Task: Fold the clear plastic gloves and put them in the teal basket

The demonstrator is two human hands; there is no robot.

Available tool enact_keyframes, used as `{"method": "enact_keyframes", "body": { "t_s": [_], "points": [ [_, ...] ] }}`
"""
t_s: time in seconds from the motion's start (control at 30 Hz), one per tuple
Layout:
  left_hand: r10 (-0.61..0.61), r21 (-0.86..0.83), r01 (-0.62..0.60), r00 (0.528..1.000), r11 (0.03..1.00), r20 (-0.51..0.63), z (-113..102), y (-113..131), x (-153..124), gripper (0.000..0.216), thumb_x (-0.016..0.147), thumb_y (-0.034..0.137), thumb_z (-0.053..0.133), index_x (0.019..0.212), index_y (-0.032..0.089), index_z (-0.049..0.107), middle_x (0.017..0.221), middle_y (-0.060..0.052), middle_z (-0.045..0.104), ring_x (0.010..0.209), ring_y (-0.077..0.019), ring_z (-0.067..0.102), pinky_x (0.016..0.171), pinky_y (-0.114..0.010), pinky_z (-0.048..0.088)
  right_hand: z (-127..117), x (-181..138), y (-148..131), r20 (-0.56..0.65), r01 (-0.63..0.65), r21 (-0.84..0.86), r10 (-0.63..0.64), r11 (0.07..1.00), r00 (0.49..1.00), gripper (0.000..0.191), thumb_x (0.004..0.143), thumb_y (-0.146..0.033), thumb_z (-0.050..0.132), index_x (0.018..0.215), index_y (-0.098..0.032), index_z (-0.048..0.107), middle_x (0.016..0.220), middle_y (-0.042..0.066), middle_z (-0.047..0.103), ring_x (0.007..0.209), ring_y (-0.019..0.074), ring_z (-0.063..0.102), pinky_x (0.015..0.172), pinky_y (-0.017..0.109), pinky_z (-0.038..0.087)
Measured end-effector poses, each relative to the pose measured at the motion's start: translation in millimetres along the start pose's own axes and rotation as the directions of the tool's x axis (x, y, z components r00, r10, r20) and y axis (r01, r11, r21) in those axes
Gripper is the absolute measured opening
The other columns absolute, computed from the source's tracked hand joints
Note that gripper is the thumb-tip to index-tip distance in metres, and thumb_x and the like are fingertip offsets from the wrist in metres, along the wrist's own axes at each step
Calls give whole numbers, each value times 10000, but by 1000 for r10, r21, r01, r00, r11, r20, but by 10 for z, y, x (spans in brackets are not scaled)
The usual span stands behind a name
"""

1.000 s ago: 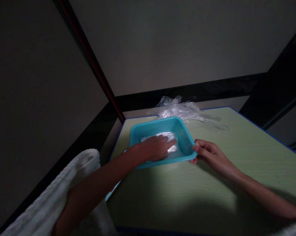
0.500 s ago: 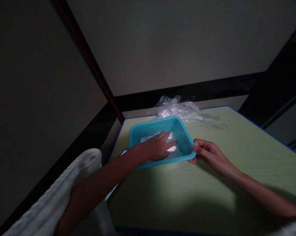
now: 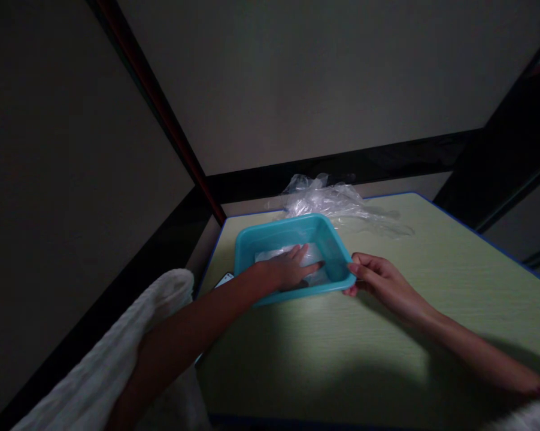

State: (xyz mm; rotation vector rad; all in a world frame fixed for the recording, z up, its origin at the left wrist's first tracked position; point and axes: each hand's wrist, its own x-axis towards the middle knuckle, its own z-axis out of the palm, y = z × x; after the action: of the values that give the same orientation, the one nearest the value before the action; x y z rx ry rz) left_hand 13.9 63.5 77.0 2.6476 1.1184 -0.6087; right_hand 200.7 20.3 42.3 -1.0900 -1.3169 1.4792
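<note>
A turquoise plastic basin point(image 3: 337, 242) with a rounded rectangular rim is on the table. My left hand point(image 3: 292, 268) reaches down into it, fingers spread and palm flat on clear plastic film point(image 3: 317, 254) lying at the bottom. Part of that film is hidden beneath the hand. My right hand point(image 3: 372, 274) pinches the basin's near right corner, thumb over the rim and fingers underneath.
Behind the basin lies a crumpled heap of transparent plastic point(image 3: 315, 197), reaching to the wall. A phone-like flat object point(image 3: 225, 279) shows partly under my left forearm. The pale green table point(image 3: 431, 257) has a blue edge. Walls stand at the back and left.
My left hand has pressed slightly lower into the basin, flattening the film. My right hand keeps its hold on the corner.
</note>
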Motion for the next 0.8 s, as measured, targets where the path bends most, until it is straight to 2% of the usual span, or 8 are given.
{"method": "enact_keyframes", "body": {
  "t_s": [0.37,0.5,0.7,0.8],
  "points": [
    [49,-35,-48,999,998,9,-39,-91,7,513,903,268,495,1384,311,320,1510,-105,141,1341,-341,225,1008,-457,323,-7,21,5,-5,3,6,-3,1000,1000,470,606,-618,680,547,-192,490,490,-4,595,481,125,586,512,244,470],
    [64,-26,-64,998,998,10,-99,-93,-37,551,893,237,511,1394,301,291,1512,-118,117,1357,-327,175,1027,-448,295,-5,27,12,-18,-10,48,11,999,1000,472,574,-605,707,532,-188,491,476,-13,590,467,111,575,501,229,460],
    [95,18,-96,995,995,21,-159,-108,-64,511,899,232,512,1378,257,334,1510,-134,107,1367,-330,83,1055,-476,232,-3,28,8,-19,-29,77,30,997,999,456,581,-587,714,540,-184,504,488,-11,597,476,106,574,511,220,459],
    [129,-29,-130,991,991,-30,-161,-158,-69,484,909,228,508,1369,207,359,1504,-143,132,1373,-306,75,1072,-455,209,-2,25,-6,-18,-32,84,34,996,999,456,577,-587,717,538,-186,505,489,-13,599,476,102,572,511,215,457]
  ]
}}
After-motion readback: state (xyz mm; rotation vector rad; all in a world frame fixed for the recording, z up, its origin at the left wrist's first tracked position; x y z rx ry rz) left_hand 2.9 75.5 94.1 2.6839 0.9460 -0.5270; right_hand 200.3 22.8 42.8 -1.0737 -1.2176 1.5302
